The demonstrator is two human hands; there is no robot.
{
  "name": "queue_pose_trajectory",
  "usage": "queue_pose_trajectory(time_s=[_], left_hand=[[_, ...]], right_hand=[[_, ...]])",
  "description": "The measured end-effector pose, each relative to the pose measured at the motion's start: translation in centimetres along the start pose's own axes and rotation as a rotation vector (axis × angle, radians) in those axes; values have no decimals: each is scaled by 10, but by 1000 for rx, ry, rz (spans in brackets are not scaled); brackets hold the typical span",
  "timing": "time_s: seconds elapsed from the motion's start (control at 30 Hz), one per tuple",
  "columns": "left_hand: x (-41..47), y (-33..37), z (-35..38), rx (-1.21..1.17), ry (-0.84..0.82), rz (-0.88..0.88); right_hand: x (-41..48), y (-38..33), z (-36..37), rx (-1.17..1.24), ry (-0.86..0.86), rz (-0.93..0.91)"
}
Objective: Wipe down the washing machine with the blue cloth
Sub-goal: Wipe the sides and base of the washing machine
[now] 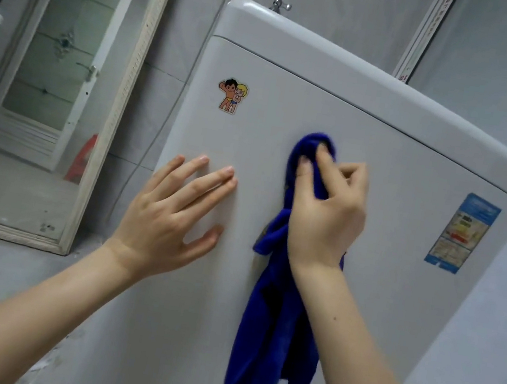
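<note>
The white washing machine fills the middle and right of the head view, its flat side panel facing me. My right hand grips the blue cloth and presses its bunched top against the panel; the rest of the cloth hangs down along my forearm. My left hand lies flat on the panel to the left of the cloth, fingers spread, holding nothing.
A cartoon sticker sits on the panel's upper left and a blue label on its right edge. A framed mirror leans on the wall at left. A grey cord hangs beside the machine; a tap is behind it.
</note>
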State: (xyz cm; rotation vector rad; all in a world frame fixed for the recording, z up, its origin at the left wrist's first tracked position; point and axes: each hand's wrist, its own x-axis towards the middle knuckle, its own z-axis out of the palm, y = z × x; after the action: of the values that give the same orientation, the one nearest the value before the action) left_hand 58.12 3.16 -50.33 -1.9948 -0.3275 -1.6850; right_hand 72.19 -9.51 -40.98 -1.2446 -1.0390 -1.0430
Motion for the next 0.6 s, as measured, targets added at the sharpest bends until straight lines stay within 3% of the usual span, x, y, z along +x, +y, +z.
queue_pose_trajectory(time_s=[0.13, 0.2, 0.47, 0.53, 0.6], left_hand=[[0, 1, 0, -27, 36, -2], [2, -1, -3, -26, 27, 16], [1, 2, -4, -53, 25, -13], [-1, 2, -2, -60, 31, -25], [-2, 2, 0, -61, 36, -28]], right_hand=[[-82, 27, -24, -94, -268, -315], [-104, 46, -43, -129, -343, -365], [1, 30, -21, -74, -12, -93], [10, 16, -7, -78, -23, -120], [-4, 9, -1, -115, -93, -263]])
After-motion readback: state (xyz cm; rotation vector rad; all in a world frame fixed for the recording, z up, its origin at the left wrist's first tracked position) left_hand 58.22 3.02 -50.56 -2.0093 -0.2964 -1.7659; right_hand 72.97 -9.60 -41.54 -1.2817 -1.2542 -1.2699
